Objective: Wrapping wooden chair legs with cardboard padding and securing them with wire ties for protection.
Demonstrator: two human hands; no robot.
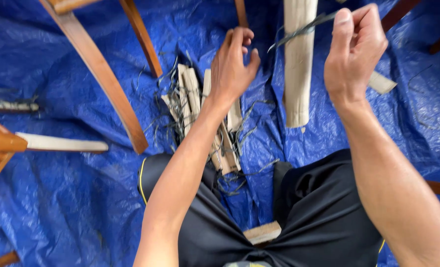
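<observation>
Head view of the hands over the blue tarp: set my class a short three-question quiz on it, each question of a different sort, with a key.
1. True or false: the right hand pinches a thin dark strip between thumb and fingers.
2. What does the heap of pale wooden pieces below the left hand lie on?
A. a blue tarp
B. a white cloth
C. bare concrete
3. Fill in: the left hand's fingers are ____ and hold nothing.

Key
1. True
2. A
3. curled; they hover above the heap, beside the upright pale wooden post.
</observation>
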